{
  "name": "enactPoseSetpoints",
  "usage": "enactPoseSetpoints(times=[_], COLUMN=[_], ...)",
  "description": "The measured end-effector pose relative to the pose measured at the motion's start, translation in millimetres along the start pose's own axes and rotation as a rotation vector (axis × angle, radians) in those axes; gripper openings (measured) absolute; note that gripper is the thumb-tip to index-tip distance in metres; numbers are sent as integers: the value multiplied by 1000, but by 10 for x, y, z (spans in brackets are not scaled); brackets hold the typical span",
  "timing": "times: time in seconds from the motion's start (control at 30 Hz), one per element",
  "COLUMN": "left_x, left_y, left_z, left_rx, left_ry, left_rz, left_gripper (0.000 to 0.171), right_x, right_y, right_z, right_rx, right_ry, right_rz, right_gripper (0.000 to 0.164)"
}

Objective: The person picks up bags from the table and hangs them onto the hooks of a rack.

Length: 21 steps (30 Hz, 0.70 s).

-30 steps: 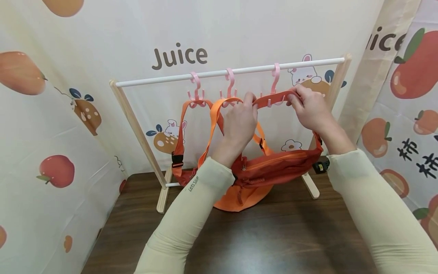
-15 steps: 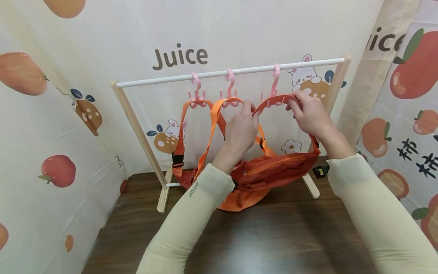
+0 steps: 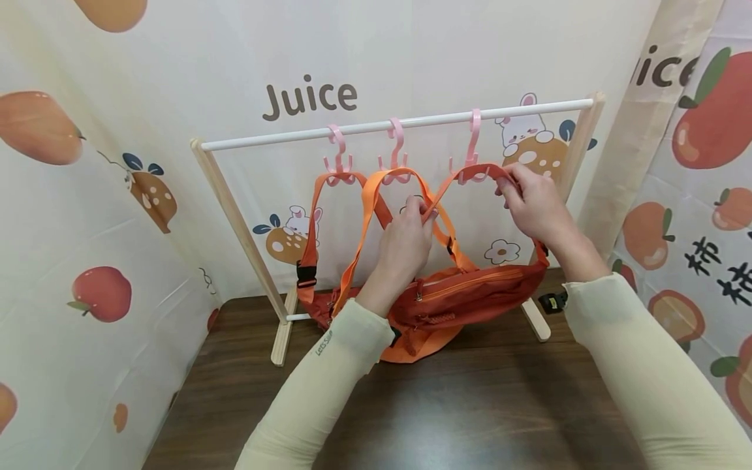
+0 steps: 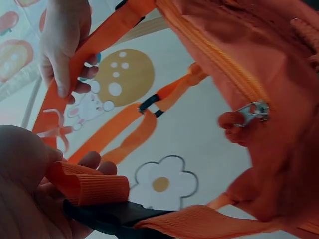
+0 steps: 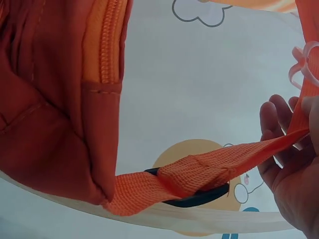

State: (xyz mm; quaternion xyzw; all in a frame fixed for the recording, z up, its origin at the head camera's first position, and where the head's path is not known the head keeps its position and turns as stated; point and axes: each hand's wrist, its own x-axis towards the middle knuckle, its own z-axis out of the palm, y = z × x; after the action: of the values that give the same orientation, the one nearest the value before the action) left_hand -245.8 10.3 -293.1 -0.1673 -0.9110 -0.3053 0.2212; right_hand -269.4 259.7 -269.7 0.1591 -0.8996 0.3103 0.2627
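A rust-red zippered waist bag (image 3: 470, 290) hangs tilted below the rightmost pink hook (image 3: 472, 145), its strap (image 3: 444, 189) lying across the prongs. On the left side of that loop, my left hand (image 3: 404, 247) holds the webbing; in the left wrist view a folded strap end (image 4: 99, 186) and a black buckle (image 4: 114, 214) lie by its fingers. Right of the hook, my right hand (image 3: 537, 199) pinches the strap between thumb and fingers. The right wrist view shows the webbing (image 5: 199, 169) running from that hand (image 5: 294, 184) to the bag's end.
The rack has a white rail (image 3: 282, 136) and wooden legs (image 3: 235, 215). Two more pink hooks (image 3: 339, 147) carry a red strap (image 3: 311, 222) and an orange strap (image 3: 367, 202). A black item (image 3: 552, 302) lies on the dark table (image 3: 446, 405) by the right foot.
My left hand has moved down along the strap, away from the hook. The strap, stretched straight earlier, now arches over the prongs. My right hand has shifted slightly downward.
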Motion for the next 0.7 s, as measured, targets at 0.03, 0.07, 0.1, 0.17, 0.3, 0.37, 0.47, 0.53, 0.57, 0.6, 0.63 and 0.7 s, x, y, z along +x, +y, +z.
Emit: enactPoseSetpoints(times=[0.03, 0.07, 0.1, 0.17, 0.3, 0.37, 0.47, 0.53, 0.57, 0.6, 0.63, 0.7], left_x=[-17, -34, -51, -86, -146, -171, -204, -227, -236, -246, -255, -273], left_y=[-22, -46, -69, -113, -188, -216, -258, -280, -292, -304, -315, -339], left_z=[14, 30, 49, 87, 159, 185, 222, 246, 260, 275, 288, 316], left_rx=[0, 0, -1, -4, -2, -5, -3, 8, 14, 19, 25, 28], left_ry=[4, 8, 10, 17, 22, 19, 18, 14, 14, 11, 10, 13], left_rz=[2, 2, 2, 2, 2, 3, 8, 12, 15, 17, 20, 28], left_gripper=[24, 25, 26, 27, 32, 36, 43, 47, 48, 49, 50, 51], right_x=[-6, -15, -23, -37, -62, -73, -91, -103, -109, -115, -120, -131], right_y=[7, 16, 25, 41, 73, 84, 105, 121, 128, 135, 142, 152], right_z=[4, 9, 14, 25, 44, 50, 61, 67, 70, 72, 75, 79], right_rx=[3, 1, -4, -12, -29, -23, 0, 13, 16, 20, 21, 23], right_ry=[1, 1, 0, 1, -2, -6, -15, -19, -19, -20, -20, -18], right_rz=[5, 10, 15, 19, 20, 24, 34, 43, 47, 52, 57, 66], right_gripper=[30, 30, 31, 33, 39, 43, 49, 52, 53, 54, 55, 55])
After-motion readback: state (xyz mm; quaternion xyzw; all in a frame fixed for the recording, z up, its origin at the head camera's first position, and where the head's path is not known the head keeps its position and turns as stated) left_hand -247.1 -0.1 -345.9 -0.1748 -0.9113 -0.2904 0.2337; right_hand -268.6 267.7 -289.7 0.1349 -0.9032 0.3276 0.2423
